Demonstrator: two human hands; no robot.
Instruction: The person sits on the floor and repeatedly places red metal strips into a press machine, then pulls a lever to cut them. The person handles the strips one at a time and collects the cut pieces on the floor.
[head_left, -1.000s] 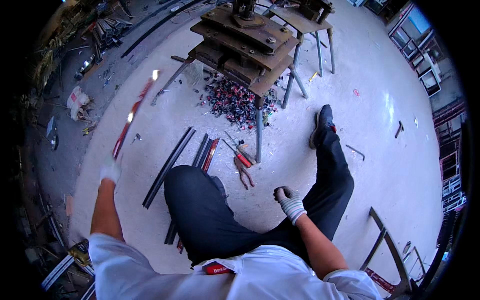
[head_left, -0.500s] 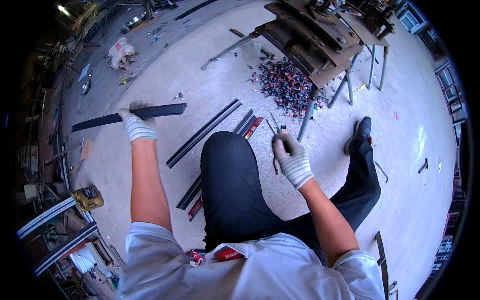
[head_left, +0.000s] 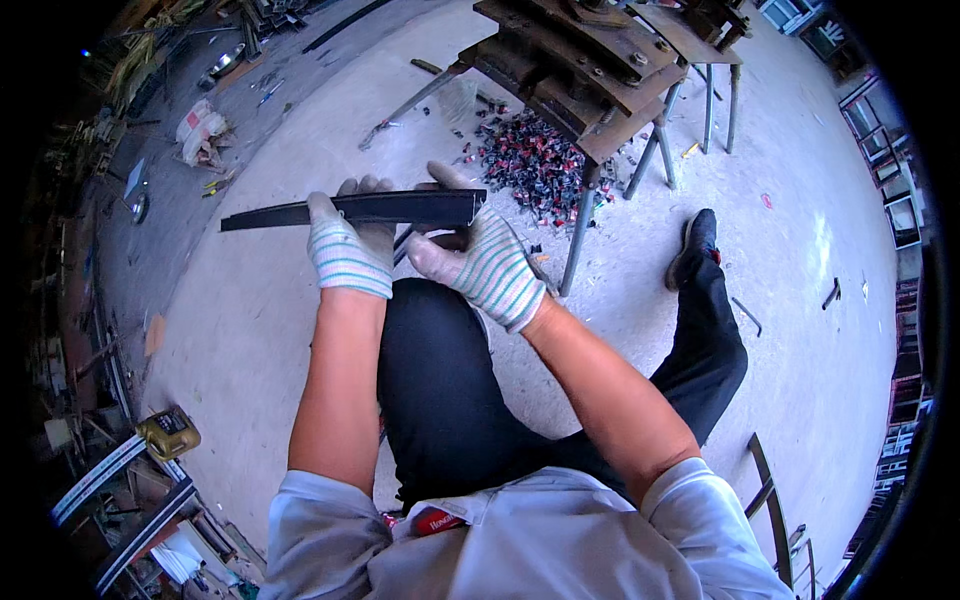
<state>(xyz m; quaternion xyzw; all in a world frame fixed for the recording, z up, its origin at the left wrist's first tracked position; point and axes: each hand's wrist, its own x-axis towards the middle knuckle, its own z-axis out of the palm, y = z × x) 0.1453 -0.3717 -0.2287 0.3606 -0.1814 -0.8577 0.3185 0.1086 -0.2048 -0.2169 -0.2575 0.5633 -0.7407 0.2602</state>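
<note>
Dark metal strip (head_left: pixel 350 210): long axis runs left to right, level, above the knee. Left hand (head_left: pixel 348 250) curls its fingers around mid-length; right hand (head_left: pixel 478 262) pinches the right end. Left tip juts free.

The person wears a pale grey short-sleeved shirt with a collar and a small red patch at the chest, dark trousers and a dark shoe. The left hand (head_left: pixel 348 250) and right hand (head_left: pixel 487 265) each have a white knitted work glove with thin greenish stripes; forearms are bare.
</note>
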